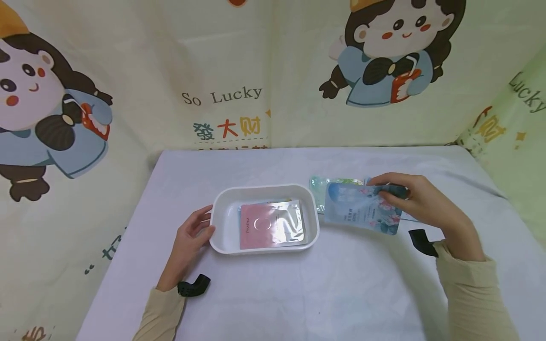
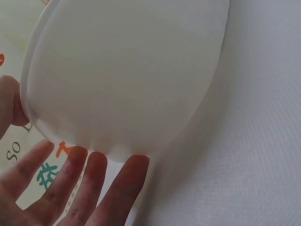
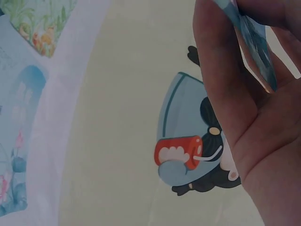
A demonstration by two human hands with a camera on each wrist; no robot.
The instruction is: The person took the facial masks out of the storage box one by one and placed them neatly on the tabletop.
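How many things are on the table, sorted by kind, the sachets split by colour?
White plastic rectangular tub: 1
Pink foil sachet, lying in the tub: 1
Light blue flowered foil sachet, pinched by the right hand: 1
Green-tinted foil sachet, partly hidden under the blue one: 1
Total: 4; more sachets may be hidden beneath.
The left hand touches the tub's end.

"So Lucky" on backdrop cloth (image 1: 222, 97)

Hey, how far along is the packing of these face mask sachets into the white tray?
Done: a pink sachet lies in the white tray, steadied by the left hand. In hand: the right hand pinches a blue sachet, not yet over the tray. Left: at least one green-edged sachet on the table beneath it.
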